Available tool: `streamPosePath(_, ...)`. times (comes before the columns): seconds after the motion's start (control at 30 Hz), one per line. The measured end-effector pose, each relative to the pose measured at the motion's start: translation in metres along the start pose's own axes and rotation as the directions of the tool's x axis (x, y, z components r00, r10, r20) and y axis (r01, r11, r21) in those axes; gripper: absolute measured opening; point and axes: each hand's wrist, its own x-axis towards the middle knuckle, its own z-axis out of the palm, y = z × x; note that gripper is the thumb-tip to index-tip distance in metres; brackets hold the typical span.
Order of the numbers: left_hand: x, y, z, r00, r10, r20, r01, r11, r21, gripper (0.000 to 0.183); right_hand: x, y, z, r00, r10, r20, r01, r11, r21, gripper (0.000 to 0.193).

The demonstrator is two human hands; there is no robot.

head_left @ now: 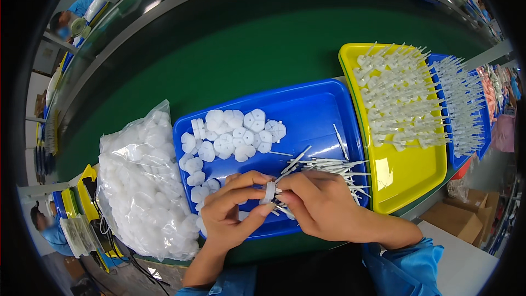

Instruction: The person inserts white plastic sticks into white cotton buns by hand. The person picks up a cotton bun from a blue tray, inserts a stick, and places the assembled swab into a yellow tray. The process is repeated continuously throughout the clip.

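Over the near edge of a blue tray (pixel 315 101), my left hand (pixel 233 203) pinches a white flower-shaped plastic disc (pixel 269 192), seen nearly edge-on, between thumb and fingers. My right hand (pixel 318 203) meets it from the right, its thumb and forefinger closed at the disc's face; whatever they pinch is hidden. Several similar white discs (pixel 241 136) lie in the tray's left half, a few partly behind my left hand. Beyond my right hand is a loose pile of thin white sticks (pixel 331 165). One single stick (pixel 341 141) lies apart near the tray's right side.
A clear plastic bag (pixel 145 186) full of white discs stands left of the tray. To the right, a yellow tray (pixel 408 186) and another blue tray (pixel 482 131) hold many upright stick pieces. Behind runs a green work surface (pixel 235 49). Cardboard boxes (pixel 455 216) sit lower right.
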Motion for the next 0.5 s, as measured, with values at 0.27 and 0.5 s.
streamPosePath(0.27,0.0077,0.006,-0.0032,0.965,0.241,0.103,-0.259,0.937,0.235,0.044,0.0046,-0.0025,-0.0155,0.996,0.011,0.086,-0.011,1.0,-0.001,0.015)
streamPosePath(0.5,0.0083,0.0093,0.003,0.978,0.205,0.046,-0.21,0.954,0.213,0.033,0.0005,-0.0011,-0.0127,0.996,0.032,0.088,-0.035,0.999,0.032,0.015)
